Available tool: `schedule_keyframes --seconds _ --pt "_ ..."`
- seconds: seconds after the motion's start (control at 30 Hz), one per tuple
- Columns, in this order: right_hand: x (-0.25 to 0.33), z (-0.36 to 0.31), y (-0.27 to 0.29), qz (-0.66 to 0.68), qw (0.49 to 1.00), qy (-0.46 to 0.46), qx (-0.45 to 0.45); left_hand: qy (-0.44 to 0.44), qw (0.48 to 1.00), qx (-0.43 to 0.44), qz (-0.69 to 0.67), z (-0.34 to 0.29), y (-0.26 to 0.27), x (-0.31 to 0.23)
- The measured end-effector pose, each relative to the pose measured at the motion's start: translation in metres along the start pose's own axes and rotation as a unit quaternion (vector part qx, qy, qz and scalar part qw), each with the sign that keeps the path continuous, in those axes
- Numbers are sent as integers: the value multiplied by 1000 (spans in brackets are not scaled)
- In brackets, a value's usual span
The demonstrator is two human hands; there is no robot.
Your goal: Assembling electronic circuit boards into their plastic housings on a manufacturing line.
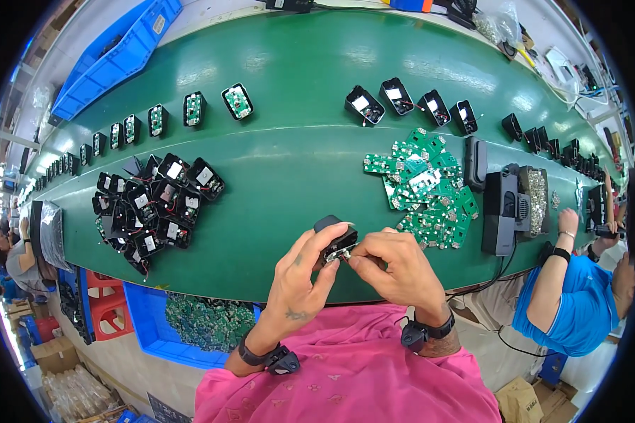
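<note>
Close to the table's front edge, my left hand (302, 276) is wrapped round a small black plastic housing (324, 223), tilted with its opening toward my right hand. My right hand (400, 266) pinches at that opening with thumb and fingertips; what lies between them is too small to make out. A little of the light-coloured inside shows between the hands. Beyond my right hand lies a heap of green circuit boards (430, 187). To the left is a pile of similar black housings (142, 202) with white parts and thin wires inside.
Housings with green boards (193, 109) stand in a row at the far left; open black housings (364, 106) line the far right. A black device (499, 215) stands beside the boards. A blue bin (164, 343) sits below the front edge. A co-worker (568, 296) works at right.
</note>
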State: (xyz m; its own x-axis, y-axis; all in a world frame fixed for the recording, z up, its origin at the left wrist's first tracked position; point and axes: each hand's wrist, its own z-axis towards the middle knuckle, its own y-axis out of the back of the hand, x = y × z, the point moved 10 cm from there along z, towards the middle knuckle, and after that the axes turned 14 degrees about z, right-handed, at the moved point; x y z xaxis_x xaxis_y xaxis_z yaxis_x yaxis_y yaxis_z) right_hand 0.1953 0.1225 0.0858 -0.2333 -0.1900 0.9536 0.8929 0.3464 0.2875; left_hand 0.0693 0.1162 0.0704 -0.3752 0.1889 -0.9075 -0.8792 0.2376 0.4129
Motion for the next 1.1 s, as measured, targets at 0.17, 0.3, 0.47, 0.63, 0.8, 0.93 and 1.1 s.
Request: schedule_keyframes --seconds 0.17,0.3,0.47,0.63,0.8,0.93,1.1 --pt "-4 -2 1 7 1000 -3 -27 -23 997 -37 59 -3 2 -4" --pt "-2 -1 -1 -33 998 18 -51 -34 994 -45 96 -4 -7 -5" --pt "-11 -3 -3 -29 994 -1 -106 75 987 -108 -96 -10 -5 35" --pt "-36 -13 17 98 966 -93 -218 134 965 -71 -213 -5 -1 38" --pt "-43 -16 10 236 945 -54 -221 110 971 -32 -211 -4 -8 32" --pt "-3 -8 3 171 967 56 -179 87 976 -38 -194 -5 -8 28" --pt "-17 -15 6 136 970 16 -201 92 978 -46 -183 -5 -6 36"
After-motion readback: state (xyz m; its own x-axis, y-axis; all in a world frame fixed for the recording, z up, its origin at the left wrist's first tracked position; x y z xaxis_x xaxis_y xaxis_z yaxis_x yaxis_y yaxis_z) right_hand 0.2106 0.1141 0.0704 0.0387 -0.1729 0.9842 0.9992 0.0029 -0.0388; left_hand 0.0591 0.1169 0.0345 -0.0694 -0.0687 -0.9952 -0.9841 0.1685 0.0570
